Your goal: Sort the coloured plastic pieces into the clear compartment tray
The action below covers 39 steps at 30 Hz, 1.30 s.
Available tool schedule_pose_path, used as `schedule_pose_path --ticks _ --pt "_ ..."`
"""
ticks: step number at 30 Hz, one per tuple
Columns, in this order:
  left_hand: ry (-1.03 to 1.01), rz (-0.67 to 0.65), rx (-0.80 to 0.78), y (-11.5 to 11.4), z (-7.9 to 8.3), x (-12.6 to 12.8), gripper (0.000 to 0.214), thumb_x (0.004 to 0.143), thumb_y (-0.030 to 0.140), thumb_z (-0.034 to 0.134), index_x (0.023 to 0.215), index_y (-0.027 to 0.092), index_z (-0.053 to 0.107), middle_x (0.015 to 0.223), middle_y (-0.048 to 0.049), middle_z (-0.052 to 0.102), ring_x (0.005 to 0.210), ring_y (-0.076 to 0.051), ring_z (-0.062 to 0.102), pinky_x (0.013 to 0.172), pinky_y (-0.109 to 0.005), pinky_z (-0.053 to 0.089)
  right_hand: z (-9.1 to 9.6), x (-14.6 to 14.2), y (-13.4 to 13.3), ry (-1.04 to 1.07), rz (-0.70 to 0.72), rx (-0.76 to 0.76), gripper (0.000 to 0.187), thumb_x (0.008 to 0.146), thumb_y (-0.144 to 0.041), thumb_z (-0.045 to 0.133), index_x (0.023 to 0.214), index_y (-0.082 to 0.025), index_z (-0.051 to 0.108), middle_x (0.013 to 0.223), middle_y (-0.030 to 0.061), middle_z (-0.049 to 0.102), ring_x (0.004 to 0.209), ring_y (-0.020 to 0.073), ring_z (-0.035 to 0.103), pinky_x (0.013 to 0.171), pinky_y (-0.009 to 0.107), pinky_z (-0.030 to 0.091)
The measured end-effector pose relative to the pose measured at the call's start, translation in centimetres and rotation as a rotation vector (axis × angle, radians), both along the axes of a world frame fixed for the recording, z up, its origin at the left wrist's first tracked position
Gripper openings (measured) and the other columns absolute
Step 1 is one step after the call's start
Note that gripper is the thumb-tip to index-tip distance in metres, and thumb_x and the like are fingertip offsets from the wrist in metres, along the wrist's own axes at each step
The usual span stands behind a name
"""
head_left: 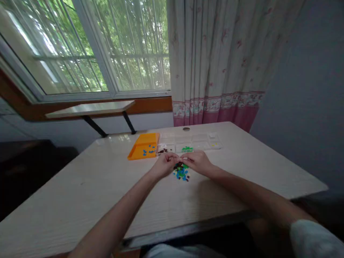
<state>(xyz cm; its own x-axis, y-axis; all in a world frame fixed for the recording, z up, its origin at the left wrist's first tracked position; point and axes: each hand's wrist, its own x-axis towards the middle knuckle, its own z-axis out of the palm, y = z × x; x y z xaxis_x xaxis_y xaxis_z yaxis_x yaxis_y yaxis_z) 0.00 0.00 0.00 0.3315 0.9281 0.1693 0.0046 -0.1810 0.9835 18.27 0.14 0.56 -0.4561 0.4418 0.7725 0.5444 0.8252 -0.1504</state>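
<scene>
My left hand (pixel 167 164) and my right hand (pixel 198 161) meet fingertip to fingertip just above a small heap of mixed pieces (pixel 182 173), coloured blue, green, dark brown and pale. Both hands are closed in a pinch; whatever sits between the fingers is too small to make out. Behind them lies a clear compartment tray (pixel 199 145). Green pieces (pixel 187 149) fill part of one compartment, dark brown pieces (pixel 164 150) another, and a few yellow bits (pixel 214 145) lie at its right end. Blue pieces (pixel 148 150) rest in an orange tray (pixel 131 154) on the left.
All this stands on a pale wood-grain table (pixel 107 190). A dark oval spot (pixel 186 129) shows near its back edge. Beyond are a shelf on black brackets (pixel 91 108), a barred window and a floral curtain (pixel 215 71).
</scene>
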Motion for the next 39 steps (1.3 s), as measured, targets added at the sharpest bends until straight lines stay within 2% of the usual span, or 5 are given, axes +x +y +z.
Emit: schedule_pose_path --ticks 14,18,24,32,39 --pt "0.039 0.008 -0.021 -0.7 1.4 0.2 0.035 0.062 0.043 0.067 0.069 0.01 0.059 0.052 0.0032 0.049 0.045 -0.004 0.037 0.045 -0.018 0.026 0.1 0.1 -0.1 -0.006 0.017 -0.09 0.016 0.081 -0.03 0.054 0.082 -0.02 0.067 0.054 -0.0026 0.06 0.048 0.0079 0.05 0.053 0.019 0.035" --pt "0.226 0.0 0.092 -0.4 1.4 -0.8 0.029 0.07 0.038 0.059 0.076 0.01 0.059 0.059 0.0008 0.052 0.05 -0.006 0.041 0.048 -0.018 0.029 0.5 0.5 -0.1 0.039 -0.019 -0.061 0.016 0.08 -0.029 0.055 0.08 -0.019 0.067 0.053 -0.0027 0.059 0.047 0.0074 0.05 0.054 0.018 0.036" --pt "0.636 -0.145 0.319 -0.1 2.0 -3.2 0.018 0.075 0.027 0.051 0.074 0.011 0.059 0.064 -0.0008 0.055 0.055 -0.008 0.043 0.05 -0.017 0.03 2.2 2.3 0.6 0.201 -0.145 0.105 0.016 0.08 -0.03 0.056 0.078 -0.019 0.068 0.049 -0.0023 0.057 0.047 0.0083 0.049 0.054 0.019 0.036" --pt "0.887 -0.184 0.332 -0.5 2.4 -3.0 0.02 0.07 0.02 0.05 0.083 0.013 0.063 0.054 0.0032 0.046 0.049 -0.007 0.039 0.046 -0.017 0.025 3.6 3.2 0.6 0.276 -0.169 0.203 0.014 0.079 -0.028 0.057 0.077 -0.018 0.067 0.048 -0.0034 0.055 0.044 0.0068 0.048 0.051 0.019 0.037" --pt "0.932 -0.178 0.326 -0.4 2.6 -3.3 0.021 0.07 0.024 0.051 0.084 0.014 0.064 0.055 0.0028 0.048 0.051 -0.008 0.04 0.047 -0.017 0.025 3.8 3.0 0.2 0.297 -0.173 0.186 0.014 0.079 -0.029 0.057 0.077 -0.019 0.067 0.048 -0.0039 0.055 0.044 0.0066 0.048 0.051 0.019 0.038"
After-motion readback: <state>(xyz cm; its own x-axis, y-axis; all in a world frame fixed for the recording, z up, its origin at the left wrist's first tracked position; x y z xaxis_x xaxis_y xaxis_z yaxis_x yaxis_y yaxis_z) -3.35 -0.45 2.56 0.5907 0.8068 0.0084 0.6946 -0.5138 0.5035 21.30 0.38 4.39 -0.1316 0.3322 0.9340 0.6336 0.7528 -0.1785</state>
